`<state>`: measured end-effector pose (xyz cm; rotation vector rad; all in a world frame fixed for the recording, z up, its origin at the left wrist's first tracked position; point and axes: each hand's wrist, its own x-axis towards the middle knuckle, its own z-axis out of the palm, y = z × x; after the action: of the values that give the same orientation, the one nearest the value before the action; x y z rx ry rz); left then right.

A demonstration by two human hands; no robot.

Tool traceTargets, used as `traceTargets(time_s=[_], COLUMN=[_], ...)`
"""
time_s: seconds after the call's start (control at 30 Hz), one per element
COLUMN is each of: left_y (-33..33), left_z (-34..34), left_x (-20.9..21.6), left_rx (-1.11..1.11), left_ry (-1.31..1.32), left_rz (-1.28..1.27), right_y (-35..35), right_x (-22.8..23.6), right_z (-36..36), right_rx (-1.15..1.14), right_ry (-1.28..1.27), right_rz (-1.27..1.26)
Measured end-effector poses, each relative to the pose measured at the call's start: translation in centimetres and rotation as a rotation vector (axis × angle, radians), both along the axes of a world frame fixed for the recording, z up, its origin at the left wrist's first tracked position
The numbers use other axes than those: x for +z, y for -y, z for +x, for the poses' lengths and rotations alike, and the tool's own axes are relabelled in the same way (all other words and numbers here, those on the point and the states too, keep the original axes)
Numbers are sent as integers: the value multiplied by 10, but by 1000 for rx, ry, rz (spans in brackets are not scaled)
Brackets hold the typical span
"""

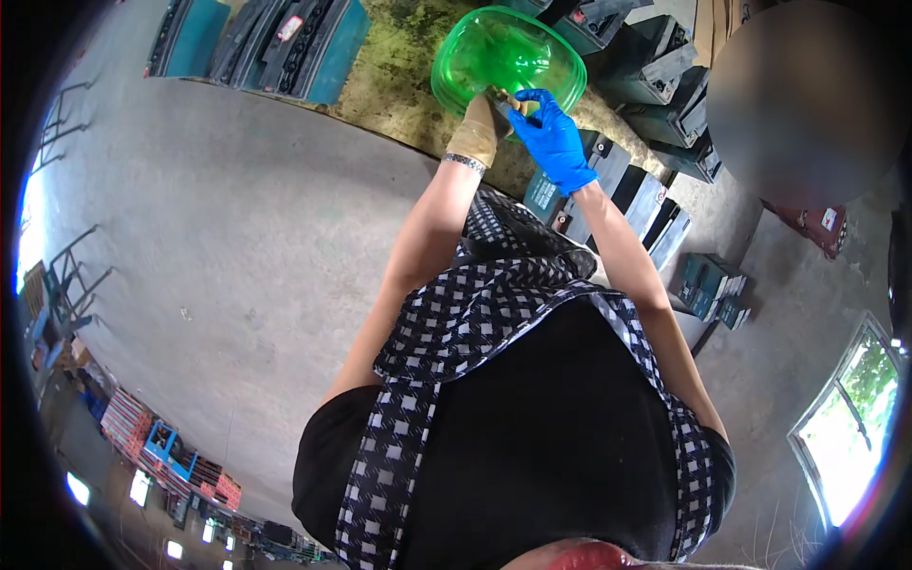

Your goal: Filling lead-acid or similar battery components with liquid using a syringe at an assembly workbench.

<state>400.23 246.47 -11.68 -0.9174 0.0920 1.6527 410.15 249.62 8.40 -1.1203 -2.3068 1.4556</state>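
A see-through green plastic basin [508, 59] rests on the stained bench, close to both hands. My left hand [482, 131], in a tan glove, is closed at the basin's near rim. In a blue glove, my right hand [555, 142] meets it from the right, thumb and forefinger bent together in a pinch. Between the fingertips of both hands is a small dark and tan piece [503, 99], too small and partly covered to name. The tan glove's fingers are mostly hidden from view.
Teal and dark battery-like cases [285, 47] stand in a row at the bench's upper left. More such cases [655, 85] line the right, with others [617, 190] beside my right forearm. A blurred patch hides the upper right, above a maroon item [819, 226].
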Motion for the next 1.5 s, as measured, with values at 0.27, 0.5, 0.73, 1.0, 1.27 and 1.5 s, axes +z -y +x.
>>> traceTargets(time_s=[0.27, 0.5, 0.73, 1.0, 1.27, 1.5], left_y=[16, 15, 25, 58, 55, -40], left_z=[10, 9, -15, 9, 47, 174], left_x=[7, 5, 131, 197, 205, 207], left_rx=[-53, -72, -70, -323, -319, -920], left_ry=[-760, -885, -8, -868, -907, -2215], left_rz=[223, 273, -52, -3, 266, 329], right_y=[0, 2, -18, -40, -44, -57], right_x=[32, 44, 56, 51, 52, 113], right_z=[19, 30, 32, 41, 101, 270], right_rx=[13, -2, -22, 506, 457, -281], right_ry=[25, 21, -160, -419, -997, -831], right_rz=[12, 16, -363, -1030, -1409, -708])
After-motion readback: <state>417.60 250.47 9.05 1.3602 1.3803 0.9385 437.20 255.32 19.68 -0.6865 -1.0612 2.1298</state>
